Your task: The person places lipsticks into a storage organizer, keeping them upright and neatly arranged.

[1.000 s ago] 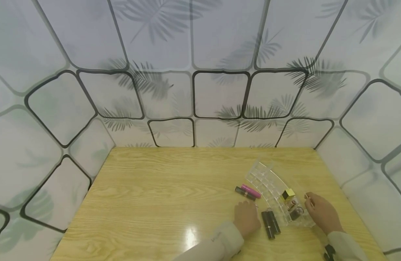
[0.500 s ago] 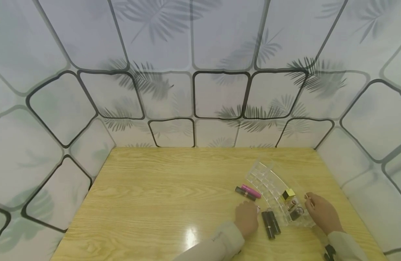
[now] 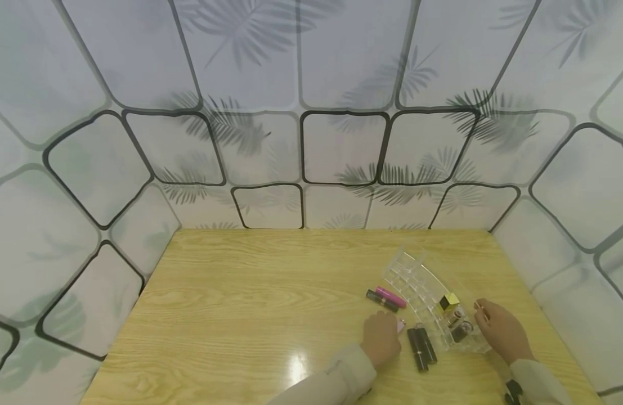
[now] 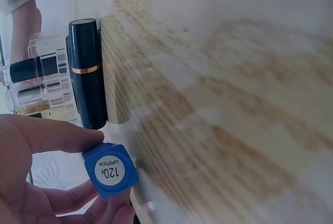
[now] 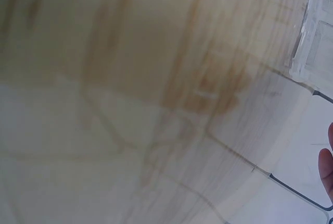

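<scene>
My left hand (image 3: 381, 338) pinches a square-ended lipstick (image 3: 401, 325) low over the table, left of the clear organizer. In the left wrist view the end of this lipstick (image 4: 109, 172) looks blue, with a round white label reading LIPSTICK 120; thumb and fingers grip its sides. Two black lipstick tubes (image 3: 417, 350) lie side by side just right of that hand. The curved acrylic organizer (image 3: 417, 288) has several cosmetics at its near end. Beside its right side is my right hand (image 3: 502, 331), fingers loosely curled; only fingertips (image 5: 326, 168) show in the right wrist view.
A magenta tube (image 3: 390, 296) and a dark tube (image 3: 382, 301) lie together beyond my left hand. A gold-and-black square cap (image 3: 448, 301) rises from the organizer. Patterned cloth walls (image 3: 341, 146) bound the wooden table (image 3: 240, 292) at the back and sides.
My left hand has turned slightly and shifted a little left, so more of the lipstick shows at its fingertips. My right hand stays in place.
</scene>
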Tool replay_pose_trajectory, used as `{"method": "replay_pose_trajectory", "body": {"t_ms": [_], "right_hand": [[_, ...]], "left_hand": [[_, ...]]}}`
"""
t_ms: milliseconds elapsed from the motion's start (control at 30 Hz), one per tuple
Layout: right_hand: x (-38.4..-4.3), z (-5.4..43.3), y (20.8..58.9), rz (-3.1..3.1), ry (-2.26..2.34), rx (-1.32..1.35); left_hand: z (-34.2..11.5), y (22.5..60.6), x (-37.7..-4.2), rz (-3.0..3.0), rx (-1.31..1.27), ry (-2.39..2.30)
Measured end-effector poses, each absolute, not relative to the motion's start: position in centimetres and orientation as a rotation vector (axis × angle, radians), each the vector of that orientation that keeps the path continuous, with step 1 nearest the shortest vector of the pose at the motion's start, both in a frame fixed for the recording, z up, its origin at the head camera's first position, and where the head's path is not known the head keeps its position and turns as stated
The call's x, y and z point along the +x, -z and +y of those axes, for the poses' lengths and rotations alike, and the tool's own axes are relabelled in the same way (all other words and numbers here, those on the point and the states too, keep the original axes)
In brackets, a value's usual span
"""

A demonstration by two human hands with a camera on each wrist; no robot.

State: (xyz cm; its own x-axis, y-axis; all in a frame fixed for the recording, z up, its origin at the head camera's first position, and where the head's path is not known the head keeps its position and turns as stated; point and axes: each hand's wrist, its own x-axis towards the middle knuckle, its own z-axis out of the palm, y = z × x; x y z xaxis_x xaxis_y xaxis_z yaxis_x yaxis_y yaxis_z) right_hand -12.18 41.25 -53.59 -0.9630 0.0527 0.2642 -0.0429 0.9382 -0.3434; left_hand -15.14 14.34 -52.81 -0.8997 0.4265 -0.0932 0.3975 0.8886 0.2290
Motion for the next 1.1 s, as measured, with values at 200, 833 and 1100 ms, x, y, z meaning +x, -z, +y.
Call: {"method": "replay_pose_trajectory", "body": {"t_ms": [200, 833, 1100], "right_hand": [[-12.1, 41.1, 53.6, -2.824, -0.506, -0.013], [-12.2, 41.4, 53.9, -2.817, -0.447, -0.011], [-12.6, 41.6, 53.7, -2.759, -0.266, 0.108]], "left_hand": [[14.0, 52.2, -15.3, 2.910, 0.637, -0.379], [12.6, 51.0, -15.7, 3.031, 0.790, -0.881], [12.7, 51.3, -15.7, 3.022, 0.801, -0.976]]}}
